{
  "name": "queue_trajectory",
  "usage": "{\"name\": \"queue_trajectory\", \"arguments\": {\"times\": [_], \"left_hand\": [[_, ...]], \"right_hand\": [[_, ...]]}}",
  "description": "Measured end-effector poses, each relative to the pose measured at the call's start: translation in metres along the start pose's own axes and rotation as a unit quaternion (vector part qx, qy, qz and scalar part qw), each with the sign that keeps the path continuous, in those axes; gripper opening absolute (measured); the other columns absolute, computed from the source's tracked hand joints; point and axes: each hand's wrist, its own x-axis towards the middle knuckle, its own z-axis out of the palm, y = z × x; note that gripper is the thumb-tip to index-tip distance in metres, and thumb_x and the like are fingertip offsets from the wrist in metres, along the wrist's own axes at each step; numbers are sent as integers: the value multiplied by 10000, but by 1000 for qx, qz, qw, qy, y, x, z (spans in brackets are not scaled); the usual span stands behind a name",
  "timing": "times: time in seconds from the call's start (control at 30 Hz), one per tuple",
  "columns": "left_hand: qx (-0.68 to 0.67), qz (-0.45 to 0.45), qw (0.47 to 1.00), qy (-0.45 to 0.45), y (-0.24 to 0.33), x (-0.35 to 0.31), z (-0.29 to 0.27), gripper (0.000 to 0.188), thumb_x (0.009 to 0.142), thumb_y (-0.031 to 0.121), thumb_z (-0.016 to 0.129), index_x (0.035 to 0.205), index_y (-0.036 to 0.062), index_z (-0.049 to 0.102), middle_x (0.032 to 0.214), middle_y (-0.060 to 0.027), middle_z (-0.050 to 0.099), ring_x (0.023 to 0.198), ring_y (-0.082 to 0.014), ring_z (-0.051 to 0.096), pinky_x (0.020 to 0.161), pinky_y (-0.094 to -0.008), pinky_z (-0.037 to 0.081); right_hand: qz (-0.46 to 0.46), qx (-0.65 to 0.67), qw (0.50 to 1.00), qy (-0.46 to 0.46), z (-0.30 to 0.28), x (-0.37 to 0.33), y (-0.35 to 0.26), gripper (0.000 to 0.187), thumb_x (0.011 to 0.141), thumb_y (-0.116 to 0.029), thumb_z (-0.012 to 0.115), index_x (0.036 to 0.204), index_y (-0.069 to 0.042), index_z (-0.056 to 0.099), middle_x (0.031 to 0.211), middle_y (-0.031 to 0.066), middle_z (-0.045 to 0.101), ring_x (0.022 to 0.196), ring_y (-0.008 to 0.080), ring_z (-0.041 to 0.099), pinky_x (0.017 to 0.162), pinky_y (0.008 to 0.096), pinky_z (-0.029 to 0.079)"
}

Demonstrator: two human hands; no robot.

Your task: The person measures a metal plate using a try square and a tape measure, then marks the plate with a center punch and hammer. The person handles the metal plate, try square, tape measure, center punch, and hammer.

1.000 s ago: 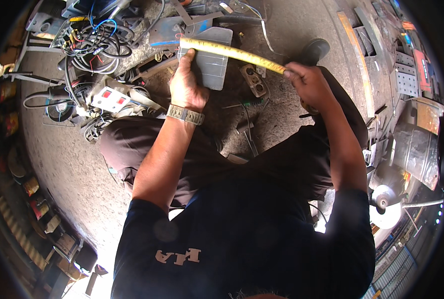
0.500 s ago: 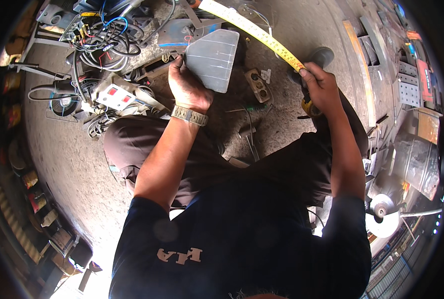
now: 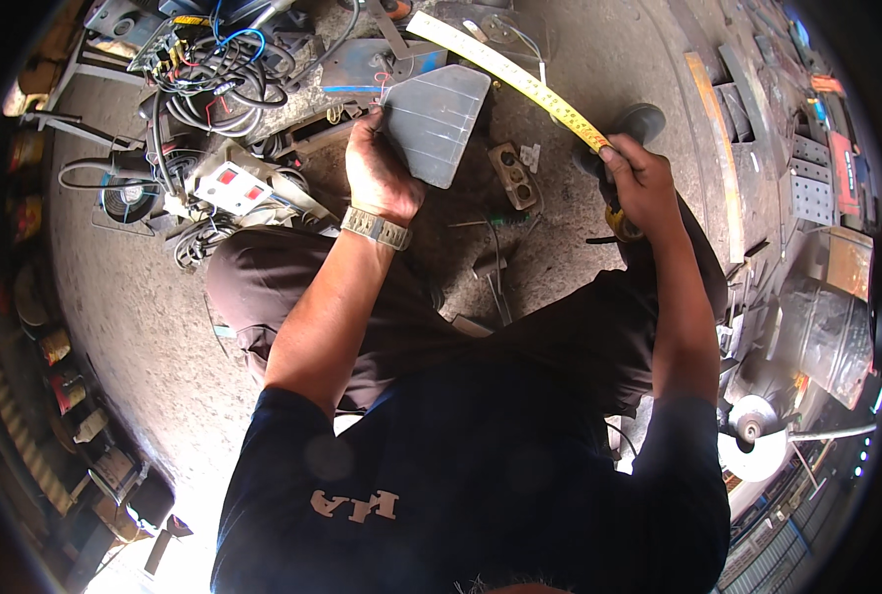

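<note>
My left hand (image 3: pixel 380 176) is closed around the lower left edge of a flat grey metal plate (image 3: pixel 437 124) with cut corners. Several thin pale lines run across the plate's face. On the right, my right hand (image 3: pixel 645 188) pinches the yellow blade of a tape measure (image 3: pixel 508 75). That blade arches out to the upper left, its free end in the air beyond the plate and apart from it. Just under my right hand a yellow and black case (image 3: pixel 619 220) shows in part; my fingers hide how it is held.
Tangled black cables (image 3: pixel 225 94) and a white box with red switches (image 3: pixel 233 188) lie at the left. A socket strip (image 3: pixel 515 176) sits on the floor between my hands. A long wooden strip (image 3: pixel 716 148) and a perforated metal plate (image 3: pixel 812 178) are at the right.
The grey plate has shifted slightly right and tilted a little. The tape blade sits somewhat lower in the picture, and its free end has come fully into view. Both grips stay the same.
</note>
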Motion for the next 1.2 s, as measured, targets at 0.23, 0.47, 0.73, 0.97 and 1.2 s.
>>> {"name": "queue_trajectory", "arguments": {"times": [0.23,0.47,0.73,0.97,1.2], "left_hand": [[8,4,1000,-6,-5,-1,2,344,904,292,588,1183,95,625,1170,-68,670,1101,-261,627,1013,-426,476],[36,31,998,32,-7,-9,10,405,876,338,610,1204,101,628,1185,-74,664,1121,-288,617,1021,-463,467],[57,-51,996,42,-15,-22,13,363,879,297,627,1172,84,622,1117,-83,676,1039,-275,653,959,-460,520],[43,-71,996,30,-17,-15,6,401,882,312,600,1220,97,618,1161,-78,672,1098,-274,634,986,-468,497],[43,-46,998,28,-21,-4,4,451,897,346,556,1259,79,589,1203,-104,655,1102,-299,633,979,-481,497]], "right_hand": [[5,0,1000,-3,-2,-1,2,157,970,-166,659,1039,-26,671,683,109,581,594,152,532,592,319,445],[-2,2,1000,30,0,0,9,185,970,-165,661,1061,-5,683,667,97,583,595,128,544,592,311,454],[33,35,996,68,9,13,45,169,1026,-160,612,1073,-18,689,675,-42,520,622,36,457,560,237,383],[42,30,998,46,16,21,57,170,985,-168,660,1074,-24,679,632,45,532,593,76,484,563,279,416],[12,0,999,34,15,26,38,168,976,-166,659,1059,-22,679,639,109,535,562,122,507,559,313,434]]}}
